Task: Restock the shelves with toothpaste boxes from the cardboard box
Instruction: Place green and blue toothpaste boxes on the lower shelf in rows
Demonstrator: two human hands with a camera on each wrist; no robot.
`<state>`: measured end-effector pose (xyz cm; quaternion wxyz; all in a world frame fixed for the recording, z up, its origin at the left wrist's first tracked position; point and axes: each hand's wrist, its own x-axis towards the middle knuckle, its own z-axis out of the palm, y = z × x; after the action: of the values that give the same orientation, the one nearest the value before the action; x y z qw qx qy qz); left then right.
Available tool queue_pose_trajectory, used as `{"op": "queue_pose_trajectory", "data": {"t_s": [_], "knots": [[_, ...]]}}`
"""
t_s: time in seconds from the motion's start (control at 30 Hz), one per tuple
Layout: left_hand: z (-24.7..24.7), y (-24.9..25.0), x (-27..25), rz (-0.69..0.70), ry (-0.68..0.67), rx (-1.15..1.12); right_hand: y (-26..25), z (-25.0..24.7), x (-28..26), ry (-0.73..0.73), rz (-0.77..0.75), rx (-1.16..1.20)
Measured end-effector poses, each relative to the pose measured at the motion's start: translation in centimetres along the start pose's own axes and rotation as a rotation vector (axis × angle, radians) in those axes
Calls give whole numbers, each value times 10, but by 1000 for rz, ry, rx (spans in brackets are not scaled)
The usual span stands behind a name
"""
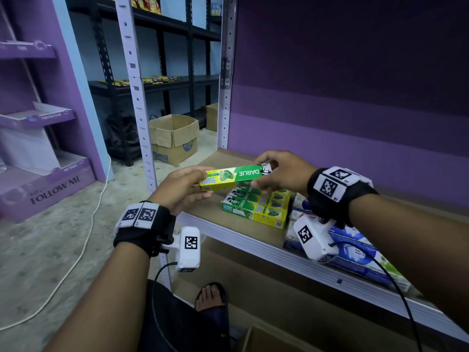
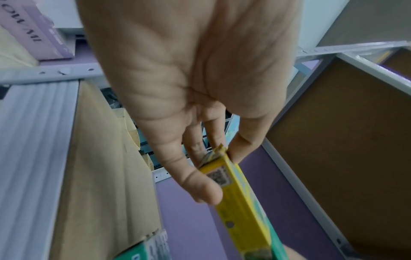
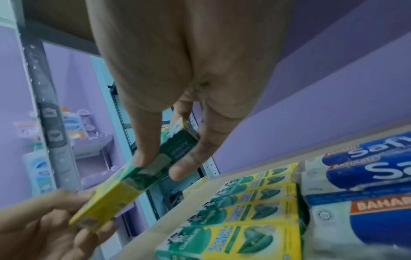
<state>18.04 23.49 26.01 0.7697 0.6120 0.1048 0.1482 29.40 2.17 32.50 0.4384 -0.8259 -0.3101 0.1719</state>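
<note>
Both hands pinch one Darlie toothpaste box (image 1: 234, 177) above the shelf (image 1: 218, 213): left hand (image 1: 184, 188) on its yellow end, right hand (image 1: 280, 174) on the green. It hovers level over the stacked Darlie boxes (image 1: 256, 208), probably to land squarely on top.

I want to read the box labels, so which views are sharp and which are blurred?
Head view: sharp, the held toothpaste box reads clearly, though the upper wall is dim. Right wrist view: soft and smeared. Left wrist view: box blurred, colours washed out.
</note>
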Motion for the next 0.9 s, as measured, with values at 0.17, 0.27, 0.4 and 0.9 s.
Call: {"op": "queue_pose_trajectory", "data": {"t_s": [0.17, 0.27, 0.4, 0.9], "knots": [[3, 3, -2, 83, -89, -70, -1, -6, -4, 41, 115, 391], [6, 3, -3, 100, -111, -113, 1, -11, -6, 95, 127, 557], [8, 3, -3, 91, -159, -122, 3, -11, -4, 183, 115, 679], [39, -6, -4, -61, -269, 228, -4, -10, -9, 1, -17, 685]]}}
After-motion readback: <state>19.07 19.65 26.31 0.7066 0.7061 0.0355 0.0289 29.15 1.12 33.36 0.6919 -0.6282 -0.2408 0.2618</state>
